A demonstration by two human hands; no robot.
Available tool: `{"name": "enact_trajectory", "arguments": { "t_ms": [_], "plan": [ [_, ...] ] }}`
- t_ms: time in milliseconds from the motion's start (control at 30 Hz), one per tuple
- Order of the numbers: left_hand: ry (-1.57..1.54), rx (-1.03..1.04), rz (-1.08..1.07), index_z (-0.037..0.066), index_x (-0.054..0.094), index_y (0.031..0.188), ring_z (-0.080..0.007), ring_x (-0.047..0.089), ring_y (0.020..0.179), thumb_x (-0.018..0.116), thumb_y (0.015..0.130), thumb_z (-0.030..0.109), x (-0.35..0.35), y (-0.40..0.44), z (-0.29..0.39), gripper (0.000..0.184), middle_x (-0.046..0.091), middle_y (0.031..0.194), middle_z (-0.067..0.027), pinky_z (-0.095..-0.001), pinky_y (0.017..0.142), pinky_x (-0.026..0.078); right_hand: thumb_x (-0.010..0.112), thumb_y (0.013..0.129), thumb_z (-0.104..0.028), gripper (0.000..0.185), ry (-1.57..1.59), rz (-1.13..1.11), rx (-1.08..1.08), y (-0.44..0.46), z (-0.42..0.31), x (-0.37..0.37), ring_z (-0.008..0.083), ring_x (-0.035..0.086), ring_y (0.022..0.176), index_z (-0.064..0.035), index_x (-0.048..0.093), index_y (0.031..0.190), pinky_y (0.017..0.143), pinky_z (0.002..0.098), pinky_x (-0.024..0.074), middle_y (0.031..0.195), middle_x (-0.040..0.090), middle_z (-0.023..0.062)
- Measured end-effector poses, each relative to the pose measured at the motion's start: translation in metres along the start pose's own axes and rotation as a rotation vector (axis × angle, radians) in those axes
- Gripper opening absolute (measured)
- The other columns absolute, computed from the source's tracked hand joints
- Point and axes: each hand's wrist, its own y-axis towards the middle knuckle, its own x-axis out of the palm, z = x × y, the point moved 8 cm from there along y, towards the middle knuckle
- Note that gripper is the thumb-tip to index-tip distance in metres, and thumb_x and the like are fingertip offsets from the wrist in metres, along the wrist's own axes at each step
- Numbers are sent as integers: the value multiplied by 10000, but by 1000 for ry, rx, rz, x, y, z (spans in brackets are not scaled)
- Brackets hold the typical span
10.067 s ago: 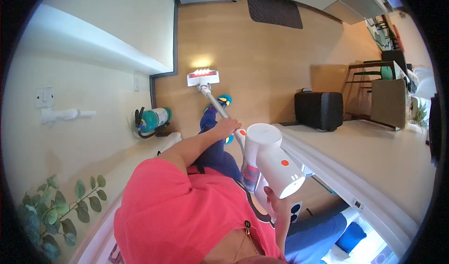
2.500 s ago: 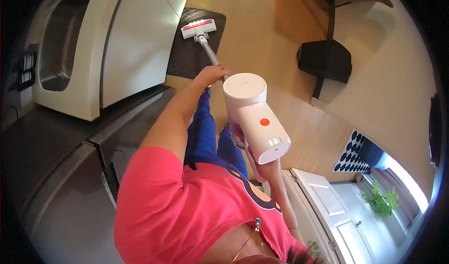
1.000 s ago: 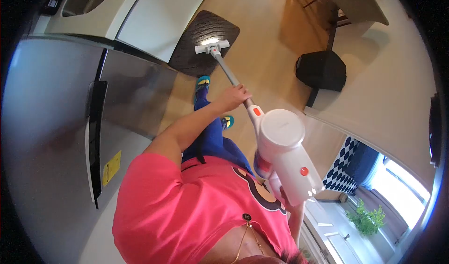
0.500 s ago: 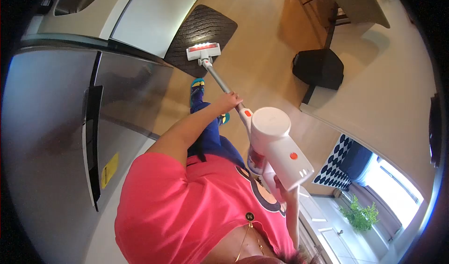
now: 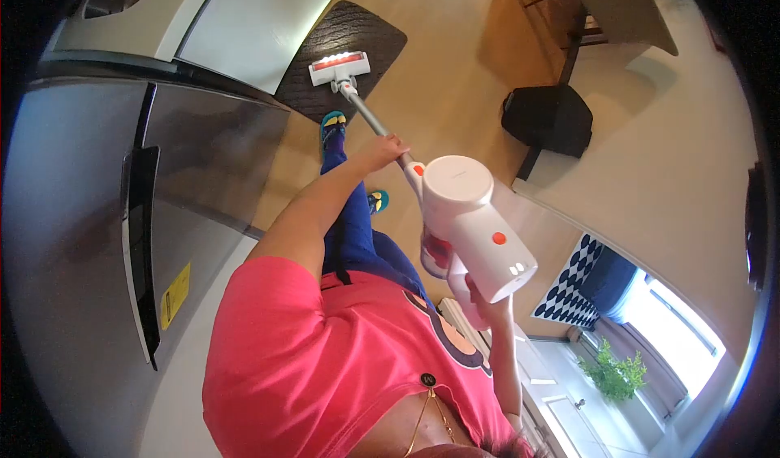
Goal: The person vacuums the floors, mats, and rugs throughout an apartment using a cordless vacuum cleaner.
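Observation:
A white cordless stick vacuum cleaner (image 5: 487,235) runs diagonally across the head view, its motor body close to my chest. My left hand (image 5: 387,151) is wrapped round its grey tube, just above the joint with the body. Lower down, my right hand (image 5: 490,302) grips the handle under the body; the motor housing partly hides its fingers. At the far end, the floor head (image 5: 340,68), with a red strip and lit lights, rests on a dark textured mat (image 5: 378,40).
A steel refrigerator (image 5: 73,206) with a yellow label stands on my left, beside a white cabinet front (image 5: 244,28). My sandaled foot (image 5: 332,129) is close to the mat. On the right are a black bin-like object (image 5: 548,121), a chair (image 5: 626,7) and a green plant (image 5: 615,373) by the window.
The vacuum cleaner and both hands appear slightly higher and further left. The whole scene has shifted a little the same way. The floor head stays on the mat; both grips look unchanged.

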Motion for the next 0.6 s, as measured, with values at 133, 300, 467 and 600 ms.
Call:
{"name": "enact_trajectory", "arguments": {
  "t_ms": [133, 300, 467, 600],
  "plan": [
    [-33, -73, 6, 111, 530, 941, -286, 563, 898, 538, 747, 72, -8, -4, -34, 198, 556, 877, -100, -389, 669, 495, 593, 757, -128, 189, -277, -44, -332, 23, -26, 23, 287, 571, 747, -75, 607, 938, 668, 387, 447, 830, 595, 100],
    [-43, -136, -3, 128, 514, 938, -282, 580, 884, 542, 756, 96, -30, 13, -77, 187, 539, 919, -90, -398, 664, 502, 593, 758, -138, 267, -271, -107, -313, 62, -58, 26, 349, 549, 917, -90, 594, 1020, 802, 422, 416, 978, 582, 134],
    [-21, -98, -21, 144, 524, 942, -260, 595, 876, 560, 758, 129, -47, 30, -85, 188, 553, 931, -76, -396, 642, 511, 594, 757, -126, 244, -275, -77, -301, 83, -88, -6, 327, 565, 878, -70, 597, 994, 751, 416, 436, 937, 591, 133],
    [11, -88, 5, 143, 529, 922, -256, 596, 885, 548, 764, 135, -53, 44, -82, 159, 564, 927, -78, -386, 624, 516, 584, 752, -115, 202, -242, -91, -209, 94, -73, -11, 317, 575, 824, -61, 602, 946, 707, 411, 449, 893, 596, 131]
  ]
}}
